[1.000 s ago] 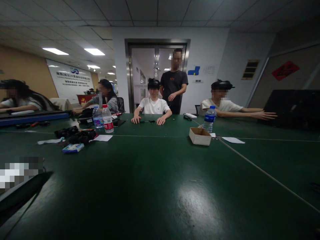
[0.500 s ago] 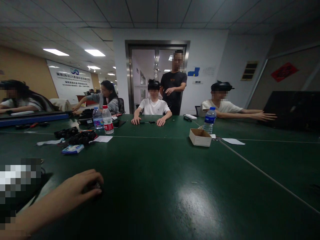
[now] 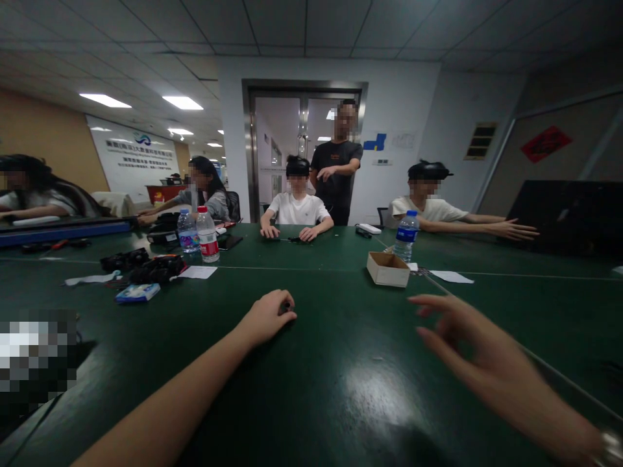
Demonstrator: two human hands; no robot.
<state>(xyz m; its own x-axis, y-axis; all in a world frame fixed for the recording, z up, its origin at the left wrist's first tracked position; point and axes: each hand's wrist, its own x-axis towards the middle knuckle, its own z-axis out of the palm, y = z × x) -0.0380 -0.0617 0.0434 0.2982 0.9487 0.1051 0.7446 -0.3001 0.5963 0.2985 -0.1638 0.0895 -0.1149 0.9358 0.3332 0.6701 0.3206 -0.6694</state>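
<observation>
My left hand (image 3: pixel 269 316) is over the middle of the green table (image 3: pixel 311 389), its fingers curled round a small dark object (image 3: pixel 287 305). Most of that object is hidden by the fingers, so its kind does not show. On the right, my right hand (image 3: pixel 470 344) hovers above the table, thumb and fingers apart, with nothing between them. It is slightly blurred. A small open cardboard box (image 3: pixel 388 277) stands beyond and between my hands, nearer the right one.
A blue-capped water bottle (image 3: pixel 405 237) stands behind the box, with a white paper (image 3: pixel 451 277) beside it. At the left are two bottles (image 3: pixel 207 243), a blue-white packet (image 3: pixel 137 293) and black gear (image 3: pixel 156 267). Several people sit or stand around the table's far side.
My left hand has moved right and away from me across the table, still round the small dark object. My right hand has come into view from the right.
</observation>
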